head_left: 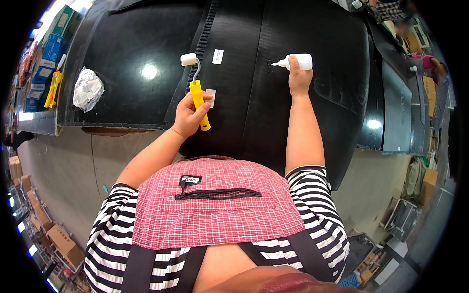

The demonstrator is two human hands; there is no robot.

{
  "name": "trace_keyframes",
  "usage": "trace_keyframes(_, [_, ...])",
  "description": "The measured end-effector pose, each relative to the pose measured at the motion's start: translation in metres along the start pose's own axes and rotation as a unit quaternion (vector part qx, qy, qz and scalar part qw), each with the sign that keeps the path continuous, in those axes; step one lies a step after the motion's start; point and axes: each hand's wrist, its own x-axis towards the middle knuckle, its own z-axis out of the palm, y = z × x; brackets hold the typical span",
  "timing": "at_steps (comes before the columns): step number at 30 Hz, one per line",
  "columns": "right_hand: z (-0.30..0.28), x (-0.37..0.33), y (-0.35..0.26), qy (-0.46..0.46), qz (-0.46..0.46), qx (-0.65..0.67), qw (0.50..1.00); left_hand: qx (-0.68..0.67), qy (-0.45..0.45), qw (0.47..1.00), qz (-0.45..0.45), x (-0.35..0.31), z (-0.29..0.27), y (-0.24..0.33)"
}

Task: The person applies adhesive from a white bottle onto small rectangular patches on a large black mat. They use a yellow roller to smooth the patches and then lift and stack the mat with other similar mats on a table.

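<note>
My left hand (pixel 186 116) is closed round the yellow handle of a small paint roller (pixel 197 95), its white sleeve pointing away from me. Beside those fingertips is a small pale label (pixel 211 101); whether they touch it I cannot tell. On the right, my right hand (pixel 300 82) grips a white squeeze bottle (pixel 305 61), tipped sideways with its nozzle pointing left. Thin wet-looking lines show on the black sheet (pixel 234 122) by the nozzle tip. A white label (pixel 218 56) lies on the sheet between both hands.
A crumpled clear plastic bag with white pieces (pixel 88 90) sits on the black table (pixel 122 58) at left. Farther left are a second yellow-handled tool (pixel 53 89) and stacked blue boxes (pixel 45 63). Another person (pixel 430 66) is at the far right. Cardboard boxes (pixel 65 244) stand at lower left.
</note>
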Motion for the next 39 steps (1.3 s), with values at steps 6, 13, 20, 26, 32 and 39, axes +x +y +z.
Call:
trace_keyframes(6, [-0.004, -0.002, 0.001, -0.019, 0.016, -0.013, 1.000, 0.017, -0.002, 1.000, 0.009, 0.000, 0.000, 0.001])
trace_keyframes(13, [-0.010, -0.010, -0.021, 0.013, 0.086, 0.158, 0.984, -0.016, -0.006, 1.000, 0.002, 0.000, 0.000, 0.001])
trace_keyframes(20, [0.066, -0.035, -0.126, -0.136, 0.368, 0.500, 0.772, -0.003, 0.046, 0.998, 0.051, -0.003, 0.003, -0.002])
trace_keyframes(26, [0.192, -0.086, -0.134, -0.306, 0.566, 0.589, 0.489, -0.163, 0.199, 0.964, 0.062, -0.034, -0.024, 0.031])
trace_keyframes(32, [0.293, -0.138, -0.144, -0.351, 0.662, 0.518, 0.411, -0.109, 0.276, 0.952, 0.076, -0.081, -0.090, 0.044])
trace_keyframes(39, [0.320, -0.140, -0.121, -0.326, 0.684, 0.500, 0.419, -0.133, 0.243, 0.959, 0.051, -0.099, -0.090, 0.057])
